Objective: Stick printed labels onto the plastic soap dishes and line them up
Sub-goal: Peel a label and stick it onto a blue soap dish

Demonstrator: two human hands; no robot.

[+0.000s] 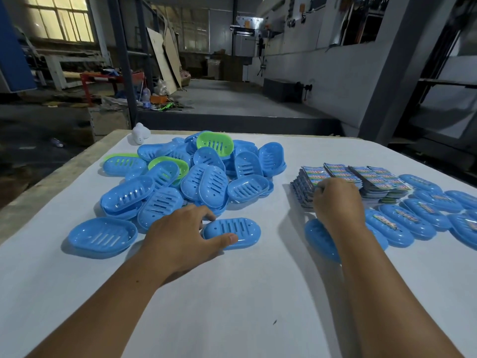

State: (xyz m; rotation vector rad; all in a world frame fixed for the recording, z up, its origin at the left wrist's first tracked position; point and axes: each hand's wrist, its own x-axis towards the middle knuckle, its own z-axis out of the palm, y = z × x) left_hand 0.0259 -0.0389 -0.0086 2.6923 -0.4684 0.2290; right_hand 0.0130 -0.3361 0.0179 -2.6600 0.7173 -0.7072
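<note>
both forearms reach out over the white table (232,306). left hand (180,239) has thumb and fingers curled round an upside-down blue soap dish (233,232) just clear of the unlabelled pile (193,174) beyond it, probably steadying it for labelling. right hand (335,200) curls into the label stack (361,182), seemingly pinching one free; its fingertips are hidden. labelled dishes (413,218) line up to its right.
</note>
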